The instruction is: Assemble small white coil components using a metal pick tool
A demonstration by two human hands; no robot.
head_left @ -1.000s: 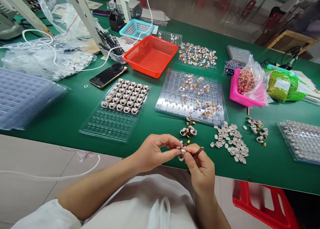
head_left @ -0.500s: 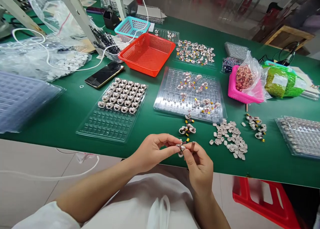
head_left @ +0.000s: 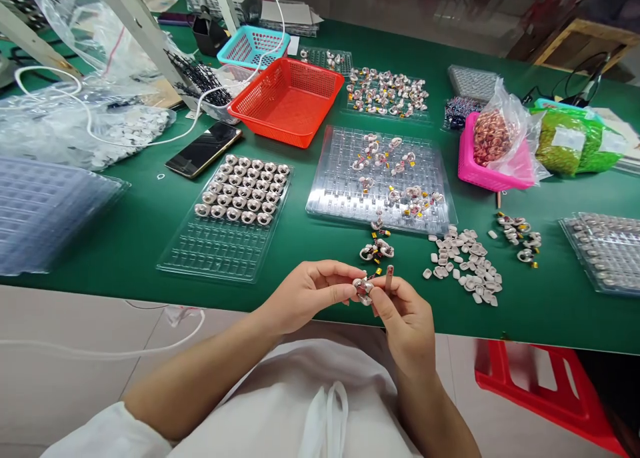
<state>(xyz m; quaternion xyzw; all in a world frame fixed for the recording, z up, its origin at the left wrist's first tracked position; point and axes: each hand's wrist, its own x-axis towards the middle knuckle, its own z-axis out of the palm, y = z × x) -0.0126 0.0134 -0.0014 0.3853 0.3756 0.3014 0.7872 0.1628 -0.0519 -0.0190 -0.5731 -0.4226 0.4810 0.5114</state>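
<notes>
Green bench mat (head_left: 125, 238), cluttered with part trays. Left hand (head_left: 307, 295) and right hand (head_left: 407, 325) meet at the near edge, both pinching one small coil part (head_left: 362, 290) between thumb and fingertips. Right hand also grips a thin brown stick (head_left: 389, 279), upright. Just beyond: small cluster of coil assemblies (head_left: 377, 250), loose pile of white cores (head_left: 467, 268) to the right. Clear tray (head_left: 220, 251) with rows of finished parts sits left, red basket (head_left: 287, 101) and phone (head_left: 203, 150) further back.
</notes>
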